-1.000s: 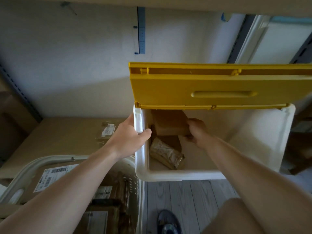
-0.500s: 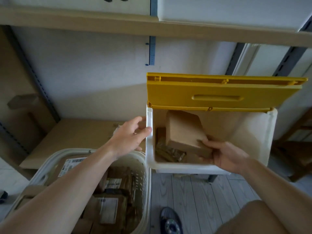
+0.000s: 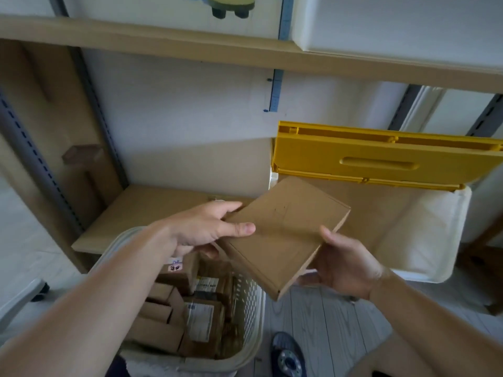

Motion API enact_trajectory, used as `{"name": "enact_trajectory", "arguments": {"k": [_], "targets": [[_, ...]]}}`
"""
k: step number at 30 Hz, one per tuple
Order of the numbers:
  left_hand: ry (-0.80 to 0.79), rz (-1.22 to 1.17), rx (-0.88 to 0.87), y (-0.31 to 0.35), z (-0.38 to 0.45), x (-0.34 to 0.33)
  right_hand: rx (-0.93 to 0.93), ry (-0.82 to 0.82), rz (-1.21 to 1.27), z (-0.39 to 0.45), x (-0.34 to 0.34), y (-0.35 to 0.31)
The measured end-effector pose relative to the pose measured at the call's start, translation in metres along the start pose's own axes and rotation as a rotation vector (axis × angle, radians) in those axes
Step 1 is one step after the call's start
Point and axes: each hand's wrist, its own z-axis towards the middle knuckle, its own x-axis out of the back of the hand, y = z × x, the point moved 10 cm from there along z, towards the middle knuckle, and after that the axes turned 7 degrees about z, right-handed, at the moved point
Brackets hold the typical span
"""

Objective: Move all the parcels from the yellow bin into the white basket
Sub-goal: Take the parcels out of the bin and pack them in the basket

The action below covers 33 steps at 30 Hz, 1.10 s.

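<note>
A flat brown cardboard parcel is held tilted in the air between the bin and the basket. My left hand pinches its left edge, thumb on top. My right hand grips its lower right edge from beneath. The bin has white walls and a raised yellow lid; it stands at the right, and the parcel hides most of its inside. The white basket sits below my left arm and holds several brown parcels with labels.
A low wooden shelf board runs behind the basket, with a wooden shelf overhead and metal uprights at the left. A shoe shows on the grey plank floor between basket and bin.
The parcel has come up out of the bin and moved left toward the basket. My left hand left the bin's rim and took hold of the parcel. The camera has tilted up.
</note>
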Motion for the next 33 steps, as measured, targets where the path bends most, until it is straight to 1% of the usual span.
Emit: {"name": "enact_trajectory", "arguments": {"k": [1,3,5,7,9,11,14,16,18,20,21,25,27,29,30,32,33], "targets": [[0.03,-0.007,-0.005,-0.001,-0.009,0.014,0.047,0.021,0.079,0.005,0.0,-0.009],[0.085,-0.003,0.017,-0.012,-0.027,0.042,0.087,-0.015,0.16,0.013,-0.008,-0.021],[0.135,0.011,0.032,-0.026,-0.044,0.067,0.038,-0.103,0.176,0.022,-0.021,-0.019],[0.239,-0.012,0.04,-0.04,-0.058,0.09,-0.039,-0.126,0.089,0.034,-0.031,-0.006],[0.376,-0.079,0.034,-0.05,-0.069,0.108,-0.074,-0.067,-0.068,0.05,-0.035,0.007],[0.553,-0.099,0.043,-0.061,-0.076,0.129,-0.065,0.022,-0.144,0.067,-0.044,0.012],[0.797,-0.151,0.048,-0.074,-0.09,0.157,-0.015,0.137,-0.085,0.093,-0.053,0.008],[0.881,-0.174,0.028,-0.077,-0.096,0.167,0.029,0.172,-0.061,0.108,-0.061,0.001],[0.887,-0.079,0.036,-0.075,-0.094,0.163,0.065,0.146,-0.061,0.122,-0.073,-0.003],[0.854,-0.004,0.054,-0.075,-0.083,0.152,0.076,0.068,-0.064,0.135,-0.093,0.0],[0.835,-0.004,0.07,-0.076,-0.077,0.146,0.07,0.014,-0.041,0.14,-0.104,0.003],[0.805,-0.093,0.072,-0.068,-0.059,0.129,0.045,-0.187,0.122,0.16,-0.141,0.015],[0.738,-0.241,0.045,-0.066,-0.049,0.121,0.038,-0.27,0.134,0.169,-0.153,0.021],[0.643,-0.41,-0.04,-0.06,-0.041,0.113,0.103,-0.234,0.009,0.181,-0.152,0.023],[0.588,-0.45,-0.098,-0.055,-0.037,0.108,0.156,-0.215,-0.079,0.186,-0.152,0.019],[0.538,-0.431,-0.199,-0.044,-0.035,0.103,0.215,-0.216,-0.197,0.193,-0.153,0.015],[0.55,-0.403,-0.218,-0.041,-0.036,0.103,0.227,-0.217,-0.223,0.196,-0.153,0.015]]}}
